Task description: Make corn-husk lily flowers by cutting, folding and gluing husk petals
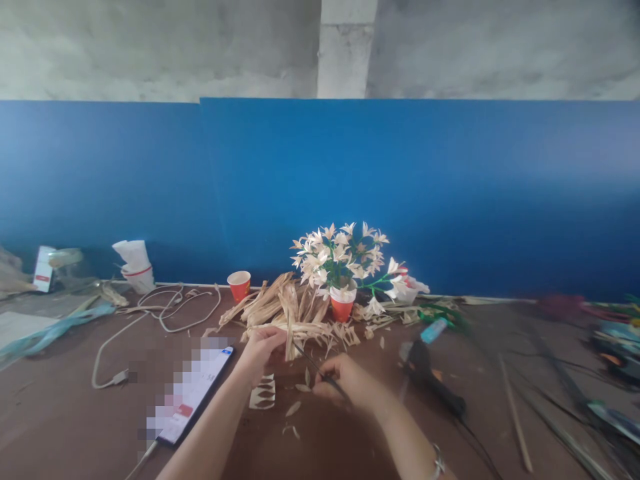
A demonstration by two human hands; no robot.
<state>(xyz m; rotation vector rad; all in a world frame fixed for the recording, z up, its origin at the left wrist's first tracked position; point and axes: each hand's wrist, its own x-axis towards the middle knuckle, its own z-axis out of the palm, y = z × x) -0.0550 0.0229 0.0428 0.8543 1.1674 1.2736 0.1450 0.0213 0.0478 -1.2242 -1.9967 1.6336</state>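
My left hand (pixel 265 348) pinches a strip of dried corn husk (pixel 290 337) that stands up from its fingertips. Closed around a long, thin dark tool (pixel 313 363) is my right hand (pixel 345 381); the tool's tip points at the husk strip, and the grip hides what kind it is. Below the hands lie a husk piece with petal-shaped cutouts (pixel 263 393) and small loose petals (pixel 293 408). Just beyond them is a pile of dried husks (pixel 280 303). White husk flowers (pixel 340 253) on green stems stand in a red paper cup (pixel 342 308).
A phone (pixel 195 393) lies left of my left forearm, with a white cable (pixel 107 347) farther left. Another red cup (pixel 239 287) stands behind the husks. At right are a black corded tool (pixel 433 377) and a thin stick (pixel 515 413). A blue partition (pixel 250 187) borders the brown table.
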